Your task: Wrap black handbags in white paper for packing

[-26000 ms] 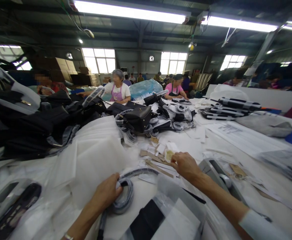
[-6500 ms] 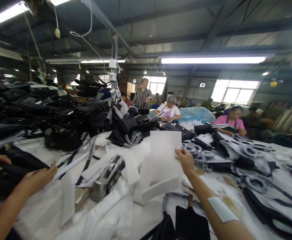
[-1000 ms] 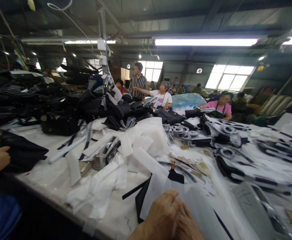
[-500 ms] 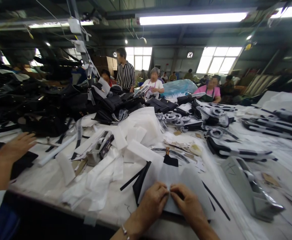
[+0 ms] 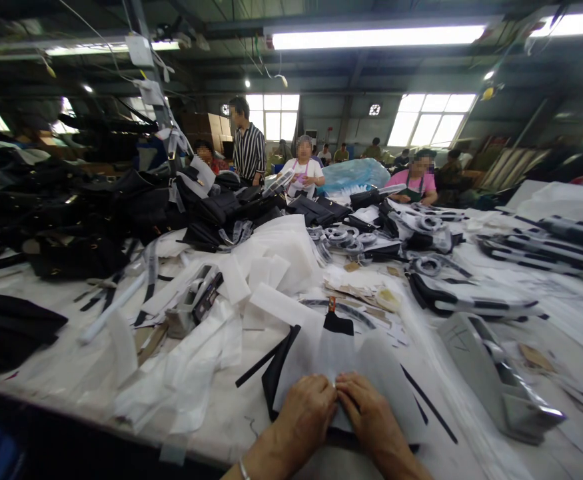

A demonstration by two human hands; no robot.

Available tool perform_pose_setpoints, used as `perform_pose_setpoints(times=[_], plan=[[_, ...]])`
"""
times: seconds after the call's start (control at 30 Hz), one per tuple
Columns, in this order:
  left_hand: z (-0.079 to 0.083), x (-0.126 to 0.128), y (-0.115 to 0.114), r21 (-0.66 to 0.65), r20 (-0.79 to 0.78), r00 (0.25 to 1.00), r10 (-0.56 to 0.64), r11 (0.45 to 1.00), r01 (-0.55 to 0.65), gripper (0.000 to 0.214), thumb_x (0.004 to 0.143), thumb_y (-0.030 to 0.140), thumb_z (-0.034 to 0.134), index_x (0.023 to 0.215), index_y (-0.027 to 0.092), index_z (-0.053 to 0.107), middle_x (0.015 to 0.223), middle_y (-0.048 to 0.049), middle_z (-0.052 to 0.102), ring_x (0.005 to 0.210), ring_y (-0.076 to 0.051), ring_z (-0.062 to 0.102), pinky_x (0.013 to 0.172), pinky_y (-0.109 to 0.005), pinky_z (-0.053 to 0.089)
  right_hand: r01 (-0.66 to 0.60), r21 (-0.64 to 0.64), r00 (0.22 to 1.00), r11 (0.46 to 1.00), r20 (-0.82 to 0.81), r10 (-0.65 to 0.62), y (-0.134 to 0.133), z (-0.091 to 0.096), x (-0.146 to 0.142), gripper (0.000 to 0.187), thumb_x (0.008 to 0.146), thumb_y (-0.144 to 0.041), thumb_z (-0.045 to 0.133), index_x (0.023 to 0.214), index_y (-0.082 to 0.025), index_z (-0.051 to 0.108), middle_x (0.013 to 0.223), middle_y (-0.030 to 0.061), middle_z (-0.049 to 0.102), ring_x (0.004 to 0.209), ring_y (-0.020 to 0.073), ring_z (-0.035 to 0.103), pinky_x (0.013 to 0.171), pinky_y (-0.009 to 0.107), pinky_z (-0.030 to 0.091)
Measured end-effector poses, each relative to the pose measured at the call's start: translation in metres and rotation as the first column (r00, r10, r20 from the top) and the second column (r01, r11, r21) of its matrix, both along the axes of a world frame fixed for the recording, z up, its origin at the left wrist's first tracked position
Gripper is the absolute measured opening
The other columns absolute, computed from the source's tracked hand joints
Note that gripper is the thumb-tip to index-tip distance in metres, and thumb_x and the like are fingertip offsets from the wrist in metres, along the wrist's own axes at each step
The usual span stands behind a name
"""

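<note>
Where their fingertips meet, the left hand [image 5: 304, 417] and right hand [image 5: 371, 419] each pinch the sheet [image 5: 341, 350], fingers curled closed on it. It covers a bag [image 5: 275, 380] near the tabletop [image 5: 226, 417] edge.

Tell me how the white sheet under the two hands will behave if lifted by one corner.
Probably floppy: the white sheet drapes over the black bag beneath the left hand and right hand, following its shape. Likely very light: similar sheets nearby lie crumpled and folded. Thin too: the bag's dark shape seems to show through it.
</note>
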State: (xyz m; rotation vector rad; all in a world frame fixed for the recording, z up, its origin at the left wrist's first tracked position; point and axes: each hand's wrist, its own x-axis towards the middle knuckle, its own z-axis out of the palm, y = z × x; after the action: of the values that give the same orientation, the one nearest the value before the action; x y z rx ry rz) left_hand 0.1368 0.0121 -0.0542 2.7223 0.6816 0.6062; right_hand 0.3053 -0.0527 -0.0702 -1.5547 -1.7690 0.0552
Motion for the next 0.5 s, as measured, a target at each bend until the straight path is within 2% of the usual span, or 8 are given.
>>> perform_pose_setpoints(times=[0.13,0.27,0.33,0.4,0.5], plan=[[0.002,0.001,0.007,0.014,-0.075,0.997,0.012,1.000,-0.011,0.012,0.086,0.012,0.061,0.094,0.020,0.060,0.089,-0.0019,0.068,0.080,-0.020,0.066,0.072,-0.030,0.055,0.012,0.018,1.000,1.000,0.009,-0.012,0.002,-0.005,0.001,0.033,0.101,-0.041,0.048,0.092,-0.025,0.074,0.097,0.0062,0.077,0.093,0.0209,0.073,0.089,0.030,0.058],[-0.001,0.000,0.012,-0.004,-0.021,0.999,0.033,0.999,-0.034,0.017,0.081,0.011,0.064,0.092,0.022,0.058,0.087,-0.0002,0.067,0.079,-0.019,0.066,0.071,-0.029,0.055,0.018,0.114,0.998,0.993,0.051,-0.024,0.006,-0.008,0.002,0.027,0.100,-0.039,0.050,0.095,-0.026,0.073,0.093,0.0038,0.077,0.090,0.0195,0.074,0.086,0.027,0.059],[-0.009,-0.002,0.013,0.002,0.065,0.996,0.068,0.998,-0.069,0.022,0.079,0.010,0.063,0.097,0.022,0.057,0.094,-0.0014,0.068,0.084,-0.020,0.067,0.075,-0.030,0.057,-0.014,0.122,0.994,0.992,0.107,0.001,0.008,-0.007,0.004,0.021,0.099,-0.035,0.052,0.099,-0.027,0.072,0.095,0.0022,0.077,0.090,0.0182,0.074,0.088,0.026,0.058],[-0.018,-0.003,0.013,0.058,0.182,0.981,0.068,0.995,-0.080,0.029,0.081,0.011,0.061,0.107,0.021,0.055,0.110,-0.0048,0.069,0.098,-0.021,0.067,0.085,-0.033,0.058,-0.059,0.081,0.982,0.995,0.181,0.043,0.010,-0.004,0.006,0.018,0.098,-0.029,0.055,0.107,-0.029,0.070,0.101,0.0008,0.077,0.093,0.0174,0.073,0.093,0.027,0.055],[-0.030,-0.003,0.014,0.179,0.311,0.950,0.029,0.980,-0.089,0.041,0.086,0.014,0.055,0.126,0.018,0.048,0.126,-0.0095,0.066,0.118,-0.024,0.062,0.100,-0.038,0.054,-0.114,-0.011,0.954,0.993,0.278,0.112,0.012,0.000,0.005,0.026,0.093,-0.018,0.059,0.115,-0.030,0.068,0.107,-0.0006,0.075,0.098,0.0173,0.071,0.101,0.030,0.050]])
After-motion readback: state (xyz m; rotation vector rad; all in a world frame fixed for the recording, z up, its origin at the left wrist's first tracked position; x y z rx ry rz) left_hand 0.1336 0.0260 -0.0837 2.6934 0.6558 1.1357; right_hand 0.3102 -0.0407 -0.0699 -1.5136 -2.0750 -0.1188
